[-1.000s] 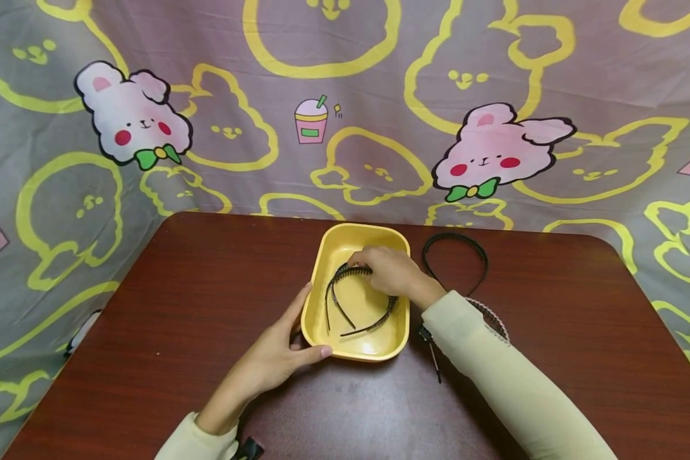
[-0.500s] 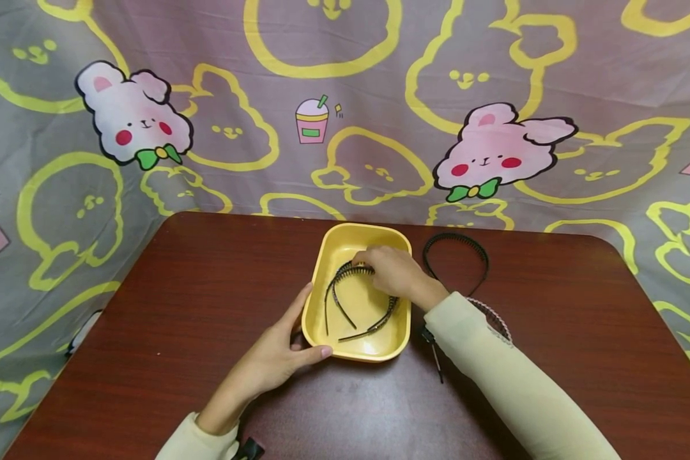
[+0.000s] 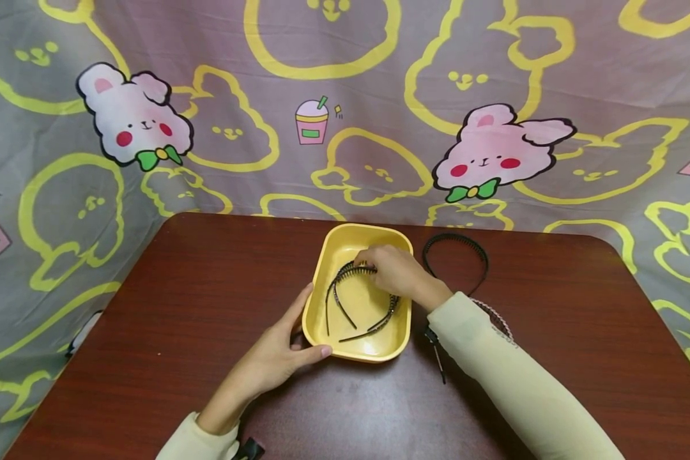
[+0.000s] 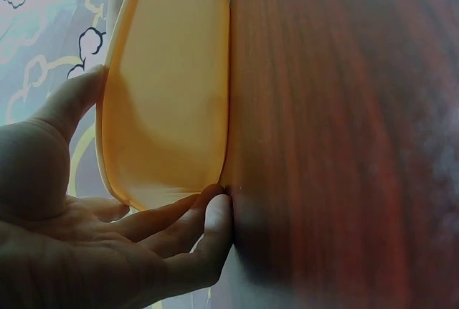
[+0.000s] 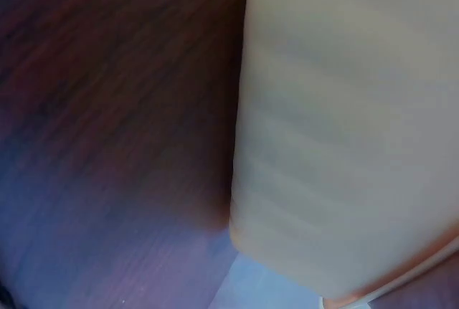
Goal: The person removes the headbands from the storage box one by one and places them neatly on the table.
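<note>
A yellow plastic bin (image 3: 356,354) stands in the middle of the table; in the left wrist view its side wall (image 4: 168,87) fills the centre. Black toothed headbands (image 3: 345,276) lie overlapping inside it, their ends toward the near side. Over them, my right hand (image 3: 399,271) reaches in from the right and pinches the top of a headband; its fingertips are partly hidden. My left hand (image 3: 273,358) rests against the bin's near left corner, thumb at the near rim, fairly straight fingers along the wall. In the right wrist view only the bin wall (image 5: 323,144) shows, not the hand.
Right of the bin lies another black toothed headband (image 3: 457,236). A pink-edged headband (image 3: 497,316) is partly covered by the right sleeve (image 3: 506,370). A thin dark tip (image 3: 439,367) sticks out beside the sleeve. A patterned curtain (image 3: 368,128) hangs behind the table.
My right hand has shifted slightly to the right, and the headbands in the bin have moved a little with it. The left hand has not visibly moved.
</note>
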`<state>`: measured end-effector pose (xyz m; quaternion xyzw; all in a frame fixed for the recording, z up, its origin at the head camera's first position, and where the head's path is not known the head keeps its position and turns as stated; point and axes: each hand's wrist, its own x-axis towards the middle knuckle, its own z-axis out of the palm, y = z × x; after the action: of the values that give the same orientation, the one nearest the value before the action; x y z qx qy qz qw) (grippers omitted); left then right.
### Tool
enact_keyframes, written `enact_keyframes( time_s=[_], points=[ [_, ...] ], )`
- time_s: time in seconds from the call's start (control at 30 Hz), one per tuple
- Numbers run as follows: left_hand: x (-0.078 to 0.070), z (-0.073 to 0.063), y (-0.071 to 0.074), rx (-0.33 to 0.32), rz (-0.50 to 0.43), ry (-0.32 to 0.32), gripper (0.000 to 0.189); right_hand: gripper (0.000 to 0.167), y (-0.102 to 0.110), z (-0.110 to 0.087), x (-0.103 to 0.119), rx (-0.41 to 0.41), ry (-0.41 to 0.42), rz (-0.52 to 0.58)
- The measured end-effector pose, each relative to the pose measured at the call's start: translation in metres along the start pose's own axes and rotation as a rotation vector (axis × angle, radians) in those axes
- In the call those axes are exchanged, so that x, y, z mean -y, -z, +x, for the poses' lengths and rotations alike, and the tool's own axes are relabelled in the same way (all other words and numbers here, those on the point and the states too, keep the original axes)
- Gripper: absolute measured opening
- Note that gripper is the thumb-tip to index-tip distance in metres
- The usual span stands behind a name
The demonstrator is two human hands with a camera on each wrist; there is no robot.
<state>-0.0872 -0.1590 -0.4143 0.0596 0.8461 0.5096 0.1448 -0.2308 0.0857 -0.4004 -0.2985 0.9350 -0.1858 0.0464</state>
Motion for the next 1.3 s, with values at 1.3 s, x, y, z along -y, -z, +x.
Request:
enact_keyframes(
  time_s=[1.3],
  points=[
    [-0.0009,-0.0017,-0.0024,-0.005,-0.063,0.003,0.108,0.029,0.0015,0.007,-0.0009,-0.155,0.117,0.112]
  ],
)
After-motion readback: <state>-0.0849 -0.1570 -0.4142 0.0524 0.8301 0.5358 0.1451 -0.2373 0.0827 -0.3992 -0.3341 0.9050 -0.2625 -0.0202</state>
